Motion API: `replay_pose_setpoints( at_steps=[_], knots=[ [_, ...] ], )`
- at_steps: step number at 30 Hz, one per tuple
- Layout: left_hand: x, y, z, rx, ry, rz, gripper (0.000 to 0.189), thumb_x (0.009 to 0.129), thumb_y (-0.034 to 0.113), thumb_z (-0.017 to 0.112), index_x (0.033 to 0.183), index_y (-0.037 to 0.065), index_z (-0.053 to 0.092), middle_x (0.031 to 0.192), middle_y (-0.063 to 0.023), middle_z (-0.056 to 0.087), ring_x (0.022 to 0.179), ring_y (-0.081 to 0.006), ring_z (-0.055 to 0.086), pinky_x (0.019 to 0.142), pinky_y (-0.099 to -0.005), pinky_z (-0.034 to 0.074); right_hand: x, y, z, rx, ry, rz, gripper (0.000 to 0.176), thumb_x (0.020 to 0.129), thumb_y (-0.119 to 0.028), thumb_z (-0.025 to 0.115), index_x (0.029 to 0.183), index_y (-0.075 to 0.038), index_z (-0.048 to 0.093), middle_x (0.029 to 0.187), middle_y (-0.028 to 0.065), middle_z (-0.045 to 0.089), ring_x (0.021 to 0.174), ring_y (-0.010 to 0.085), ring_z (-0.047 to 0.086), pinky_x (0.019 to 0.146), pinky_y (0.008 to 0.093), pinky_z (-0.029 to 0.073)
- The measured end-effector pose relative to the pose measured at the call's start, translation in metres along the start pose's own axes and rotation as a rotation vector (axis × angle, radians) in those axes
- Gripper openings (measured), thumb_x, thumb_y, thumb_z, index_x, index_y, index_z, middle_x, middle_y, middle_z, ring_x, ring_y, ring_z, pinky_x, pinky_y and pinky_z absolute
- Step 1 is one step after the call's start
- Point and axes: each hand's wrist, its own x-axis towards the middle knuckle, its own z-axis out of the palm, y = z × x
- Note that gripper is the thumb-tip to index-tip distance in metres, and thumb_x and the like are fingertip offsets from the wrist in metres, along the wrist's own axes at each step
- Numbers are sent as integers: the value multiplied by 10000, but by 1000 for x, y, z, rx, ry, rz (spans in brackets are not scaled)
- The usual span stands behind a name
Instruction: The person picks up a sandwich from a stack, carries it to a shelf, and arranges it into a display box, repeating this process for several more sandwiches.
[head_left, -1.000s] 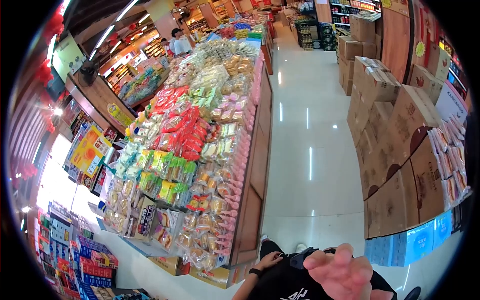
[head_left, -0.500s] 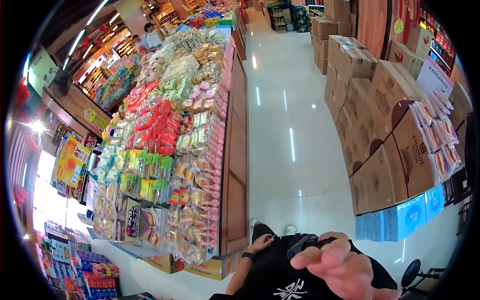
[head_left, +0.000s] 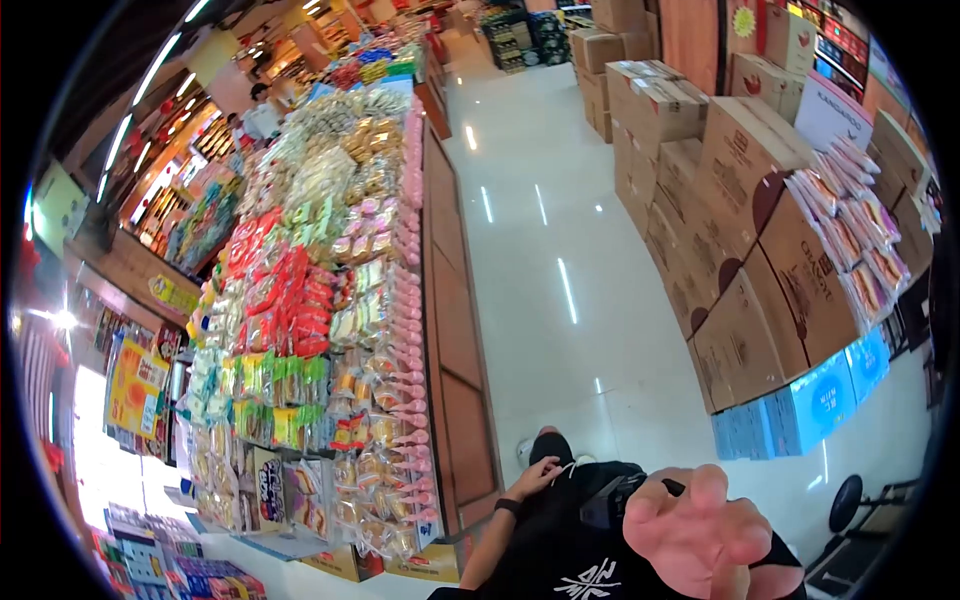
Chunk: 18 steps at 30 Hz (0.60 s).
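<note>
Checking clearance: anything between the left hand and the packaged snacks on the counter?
Yes: the counter's wooden side panel and the row of pink items along its edge stand between the left hand and the packaged snacks.

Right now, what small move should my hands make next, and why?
I'd probably lower the right hand a little: it's raised close to the camera, nothing shows in its grip, and it covers part of the black shirt. The left hand is down by the leg, and the packaged snacks lie off to the left, apart from both hands.
</note>
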Motion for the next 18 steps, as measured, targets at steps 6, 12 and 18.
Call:
replay_pose_setpoints(
  at_steps=[6, 12, 18],
  knots=[
    [14, 14, -3, 44, -11, 60, 466, 926, 311, 592, 1278, 38, 458, 912, -75, 611, 706, -129, 573, 635, -281, 488, 26, 10, -18, -165, -103, -33, 628, 916, -663, 271, 1239, -253, 619, 1483, 208, 289, 1391, 457, 92, 1093, 573, 194],
    [41, -30, -4, 117, -60, 14, 458, 924, 334, 593, 1249, 25, 499, 997, -98, 613, 851, -150, 584, 748, -286, 497, 34, 38, -54, -202, -97, -232, 658, 919, -668, 214, 1264, -259, 598, 1487, 210, 282, 1375, 485, 126, 1087, 570, 213],
    [87, -17, -31, -21, -254, -84, 490, 920, 385, 579, 1220, 1, 524, 1012, -109, 625, 875, -166, 565, 758, -306, 471, 28, 22, -92, -214, 40, -13, 575, 926, -632, 317, 1159, -243, 672, 1504, 181, 262, 1408, 412, 102, 1100, 556, 195]
  ],
)
